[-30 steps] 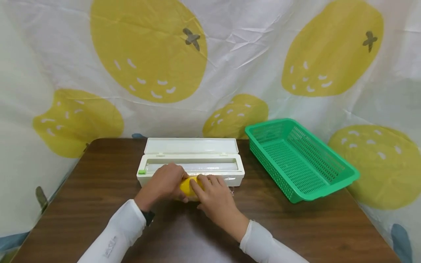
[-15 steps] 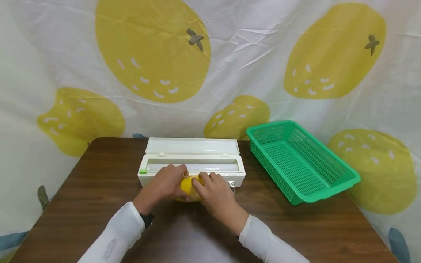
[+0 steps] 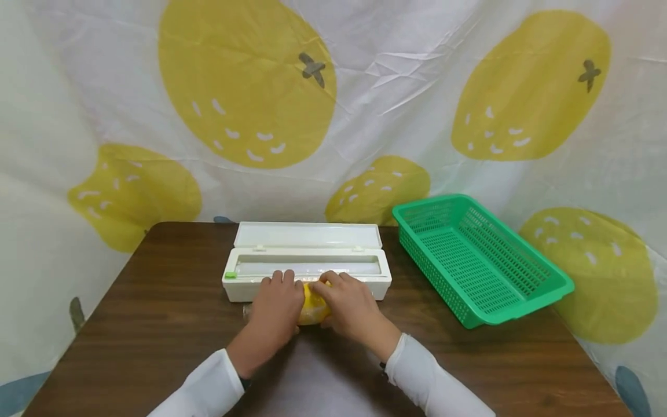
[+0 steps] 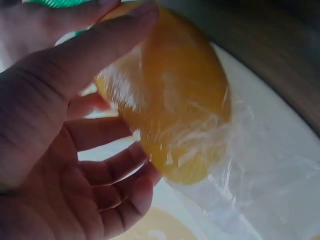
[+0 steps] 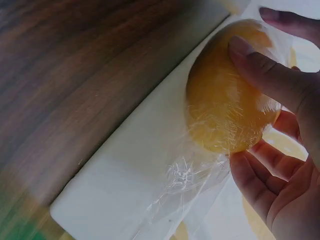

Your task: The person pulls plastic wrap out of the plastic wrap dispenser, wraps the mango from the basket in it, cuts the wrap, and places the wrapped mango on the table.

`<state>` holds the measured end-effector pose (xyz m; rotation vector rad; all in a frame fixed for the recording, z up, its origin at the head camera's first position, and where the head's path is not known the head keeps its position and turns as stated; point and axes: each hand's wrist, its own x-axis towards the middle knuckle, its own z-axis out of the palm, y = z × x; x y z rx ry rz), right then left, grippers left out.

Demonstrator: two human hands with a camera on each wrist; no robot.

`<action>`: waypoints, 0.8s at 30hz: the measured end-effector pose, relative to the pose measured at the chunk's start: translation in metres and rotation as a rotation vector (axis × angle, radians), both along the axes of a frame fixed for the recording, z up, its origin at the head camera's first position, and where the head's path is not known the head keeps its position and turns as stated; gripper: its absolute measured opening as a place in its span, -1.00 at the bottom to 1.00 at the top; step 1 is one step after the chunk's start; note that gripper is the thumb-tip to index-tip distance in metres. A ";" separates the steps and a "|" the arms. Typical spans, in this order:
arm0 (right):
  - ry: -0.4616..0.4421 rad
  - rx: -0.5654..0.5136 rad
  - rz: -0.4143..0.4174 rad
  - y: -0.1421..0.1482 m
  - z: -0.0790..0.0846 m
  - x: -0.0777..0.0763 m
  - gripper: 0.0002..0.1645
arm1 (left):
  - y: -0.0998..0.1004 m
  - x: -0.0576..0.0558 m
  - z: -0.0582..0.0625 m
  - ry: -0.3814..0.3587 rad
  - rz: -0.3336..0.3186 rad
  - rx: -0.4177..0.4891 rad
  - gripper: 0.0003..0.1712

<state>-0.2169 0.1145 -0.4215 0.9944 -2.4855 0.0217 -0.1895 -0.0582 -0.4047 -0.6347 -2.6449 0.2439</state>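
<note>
Yellow fruit (image 3: 314, 306), wrapped in clear film (image 5: 182, 175), between my two hands. Left to right: beyond both hands, reaching past each, lies the white film dispenser (image 3: 239, 292), lid thrown back. My left hand (image 3: 276, 307) grips the fruit's left side, thumb on its surface; a film end sticks out just beside that hand. My right hand (image 3: 354, 304) holds the opposite side likewise. Well to its right sits the green basket (image 3: 432, 271). I judge the step in hand to be smoothing film around the fruit; the next move calls for steadying it while gathering the loose ends. Whether film joins the roll, I cannot tell.
</note>
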 end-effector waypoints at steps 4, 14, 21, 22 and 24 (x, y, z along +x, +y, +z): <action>-0.020 0.008 -0.001 -0.001 0.000 0.001 -0.13 | 0.003 0.000 -0.014 0.103 0.012 -0.039 -0.48; -0.105 0.028 -0.006 -0.006 0.005 -0.002 -0.21 | 0.007 -0.001 -0.033 0.227 0.027 -0.036 -0.82; -0.258 0.020 0.006 -0.005 0.011 -0.010 -0.22 | 0.009 0.000 -0.035 0.223 0.062 -0.014 -0.74; -0.278 0.021 0.007 -0.005 0.011 -0.011 -0.22 | 0.010 0.001 -0.035 0.208 0.068 -0.003 -0.69; -0.311 0.028 0.005 -0.004 0.013 -0.012 -0.23 | 0.010 0.001 -0.034 0.179 0.072 0.017 -0.62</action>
